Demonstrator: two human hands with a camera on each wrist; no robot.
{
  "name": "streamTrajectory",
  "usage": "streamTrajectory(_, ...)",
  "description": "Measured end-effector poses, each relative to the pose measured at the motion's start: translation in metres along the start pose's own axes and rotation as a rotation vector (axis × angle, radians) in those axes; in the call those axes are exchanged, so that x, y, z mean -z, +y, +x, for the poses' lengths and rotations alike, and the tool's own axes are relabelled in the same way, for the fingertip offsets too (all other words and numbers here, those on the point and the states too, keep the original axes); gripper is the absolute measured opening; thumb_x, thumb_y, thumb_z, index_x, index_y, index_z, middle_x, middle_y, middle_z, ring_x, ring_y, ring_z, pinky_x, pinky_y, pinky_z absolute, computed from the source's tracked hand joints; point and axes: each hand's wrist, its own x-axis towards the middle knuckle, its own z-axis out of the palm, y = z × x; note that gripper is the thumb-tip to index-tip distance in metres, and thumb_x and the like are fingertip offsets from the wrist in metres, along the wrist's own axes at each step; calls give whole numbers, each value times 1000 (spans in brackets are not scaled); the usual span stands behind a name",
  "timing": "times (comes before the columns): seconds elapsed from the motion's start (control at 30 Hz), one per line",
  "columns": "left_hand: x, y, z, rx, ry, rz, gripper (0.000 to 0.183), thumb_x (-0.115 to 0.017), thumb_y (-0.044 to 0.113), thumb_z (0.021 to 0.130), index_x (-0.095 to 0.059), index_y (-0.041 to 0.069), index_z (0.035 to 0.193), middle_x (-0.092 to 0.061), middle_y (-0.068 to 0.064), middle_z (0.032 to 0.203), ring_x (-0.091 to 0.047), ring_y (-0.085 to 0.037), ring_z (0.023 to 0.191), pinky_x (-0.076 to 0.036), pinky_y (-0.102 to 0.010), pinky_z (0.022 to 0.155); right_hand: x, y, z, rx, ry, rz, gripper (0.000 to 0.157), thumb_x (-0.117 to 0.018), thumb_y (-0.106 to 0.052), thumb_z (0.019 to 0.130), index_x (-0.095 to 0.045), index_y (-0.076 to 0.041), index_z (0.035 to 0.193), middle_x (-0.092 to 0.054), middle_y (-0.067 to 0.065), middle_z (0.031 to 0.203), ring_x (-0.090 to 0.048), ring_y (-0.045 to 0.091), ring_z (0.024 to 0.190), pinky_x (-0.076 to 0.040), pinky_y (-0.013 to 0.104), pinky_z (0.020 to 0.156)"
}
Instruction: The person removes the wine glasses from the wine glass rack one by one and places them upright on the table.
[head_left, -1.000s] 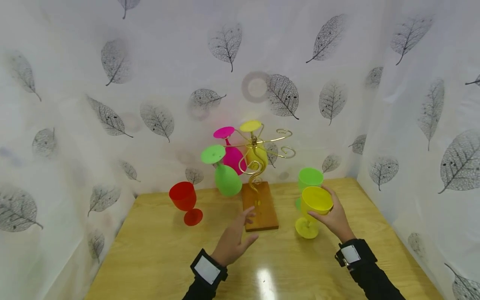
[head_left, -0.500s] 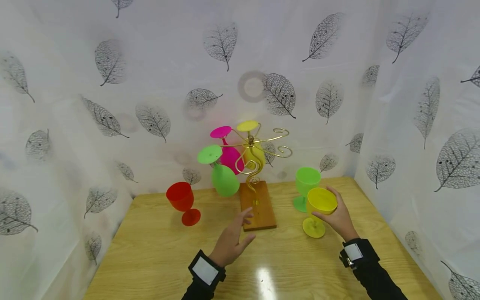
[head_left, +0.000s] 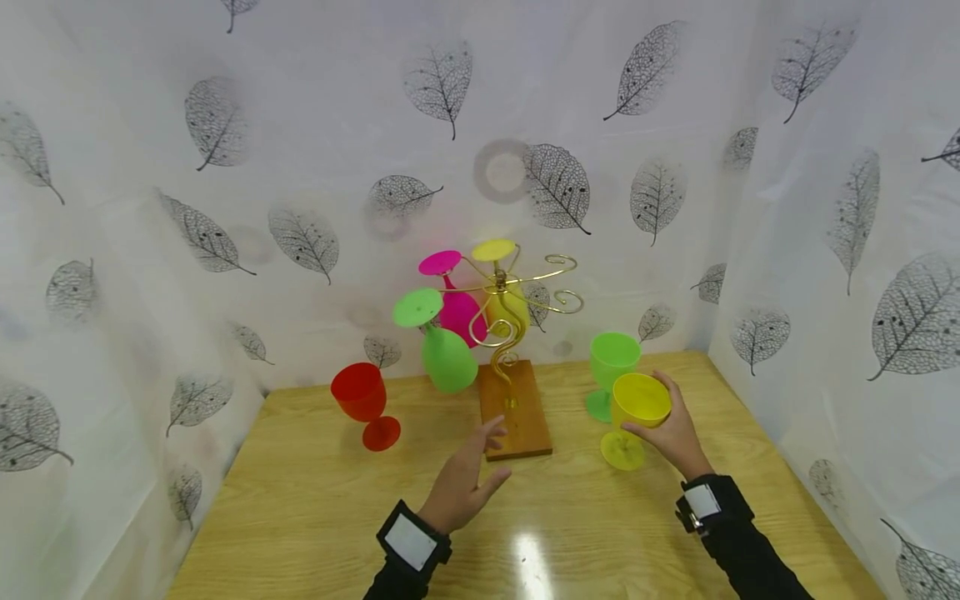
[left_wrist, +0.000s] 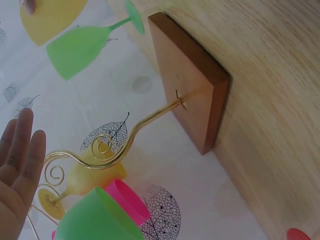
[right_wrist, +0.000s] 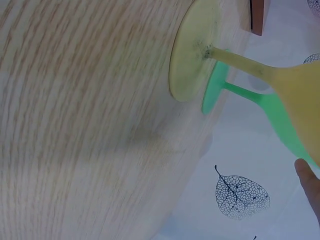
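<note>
My right hand (head_left: pixel 672 429) grips the bowl of a yellow goblet (head_left: pixel 641 400), thumb in front and fingers round the far side. Its round foot (right_wrist: pixel 195 55) is right at the table surface in the right wrist view. Just behind stands an upright green goblet (head_left: pixel 615 358). My left hand (head_left: pixel 465 479) hovers before the rack's wooden base (head_left: pixel 517 408), fingers spread and holding nothing. From the gold wire goblet rack (head_left: pixel 501 287) hang a green goblet (head_left: pixel 450 358), a magenta goblet (head_left: pixel 461 312) and another yellow goblet (head_left: pixel 510 308), all upside down. Two curled rack arms on the right carry nothing.
A red goblet (head_left: pixel 360 392) stands on the left of the wooden table (head_left: pixel 300 500). A white curtain (head_left: pixel 337 100) printed with leaves encloses the back and sides, close behind the rack.
The yellow goblet in my right hand has shifted slightly to the right, showing more of the green goblet behind it. My left hand keeps its pose; the view has shifted a little.
</note>
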Motion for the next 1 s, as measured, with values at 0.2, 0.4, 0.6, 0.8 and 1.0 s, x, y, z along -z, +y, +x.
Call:
streamTrajectory(0.2, 5, -1, -3, -31, -4, 77, 55, -56, 31, 94, -36, 11, 140, -54, -5, 129, -59, -17, 104, -54, -35, 84, 4, -11, -3, 41, 33, 57, 102, -78, -3, 72, -13, -7, 149, -30, 23, 147, -32, 32, 132, -28, 45, 114)
streamTrajectory(0.4, 16, -5, -7, -88, -1, 290, 49, -69, 23, 84, -51, 14, 129, -54, -2, 127, -60, -14, 106, -54, -29, 87, 14, -39, -5, 239, 222, -11, 81, -77, -2, 72, -36, -5, 142, -40, 22, 143, -29, 17, 140, -22, 41, 118)
streamTrajectory(0.6, 31, -14, -10, -107, 29, 400, 44, -74, 17, 80, -58, 16, 120, -58, -5, 121, -62, -16, 103, -56, -28, 83, 7, -79, 0, 632, 264, -8, 65, -68, -40, 83, -52, 5, 127, -55, 20, 130, -41, 15, 135, -29, 18, 113)
streamTrajectory(0.8, 58, -21, 0, -144, 135, 512, 43, -78, 13, 75, -61, 10, 114, -62, -8, 114, -63, -21, 101, -55, -31, 85, -23, -114, 2, 843, 170, 71, 55, -65, -35, 87, -57, 11, 117, -61, 17, 123, -51, 21, 126, -38, 22, 108)
streamTrajectory(1.0, 105, -26, 23, -168, 388, 607, 43, -78, 9, 73, -61, 2, 112, -64, -14, 111, -63, -27, 98, -55, -37, 83, -57, -113, -22, 796, -66, 13, 36, -72, -6, 80, -64, -6, 115, -69, 10, 108, -63, 14, 104, -46, 13, 94)
